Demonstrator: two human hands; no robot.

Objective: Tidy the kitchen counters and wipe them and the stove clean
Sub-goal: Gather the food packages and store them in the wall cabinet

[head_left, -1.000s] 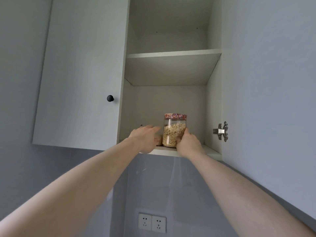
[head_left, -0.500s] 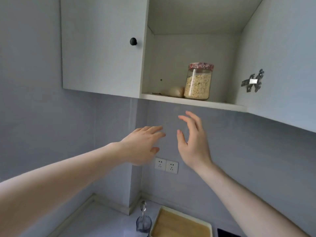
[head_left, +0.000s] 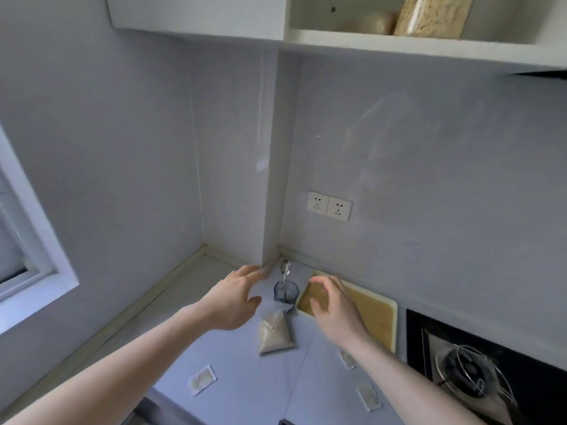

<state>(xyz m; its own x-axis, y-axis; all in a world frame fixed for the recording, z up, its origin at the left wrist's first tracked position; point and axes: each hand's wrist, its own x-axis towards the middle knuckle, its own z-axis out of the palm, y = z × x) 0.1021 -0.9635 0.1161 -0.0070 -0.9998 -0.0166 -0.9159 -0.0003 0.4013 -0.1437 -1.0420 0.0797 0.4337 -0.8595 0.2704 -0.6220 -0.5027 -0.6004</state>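
Note:
My left hand point(head_left: 230, 298) and my right hand point(head_left: 333, 305) hover open and empty above the grey counter point(head_left: 233, 360), on either side of a small glass cup point(head_left: 286, 291) with a metal spoon point(head_left: 285, 268) standing in it. A clear bag of grain point(head_left: 275, 331) lies on the counter between my wrists. A wooden board with a white rim point(head_left: 376, 314) sits under my right hand. Up in the open wall cabinet the oat jar point(head_left: 432, 15) stands on the lower shelf point(head_left: 399, 42) beside a pale round item point(head_left: 372, 24).
Small flat packets point(head_left: 202, 379) point(head_left: 369, 395) lie scattered on the counter's front part. The black stove point(head_left: 478, 366) with its wire burner stand is at the right. Two wall sockets point(head_left: 329, 206) sit above the cup. A window frame point(head_left: 33, 271) is at the left.
Both hands let go of the oat jar on the cabinet shelf and dropped to the counter. The view tilted down from the cabinet to the counter corner.

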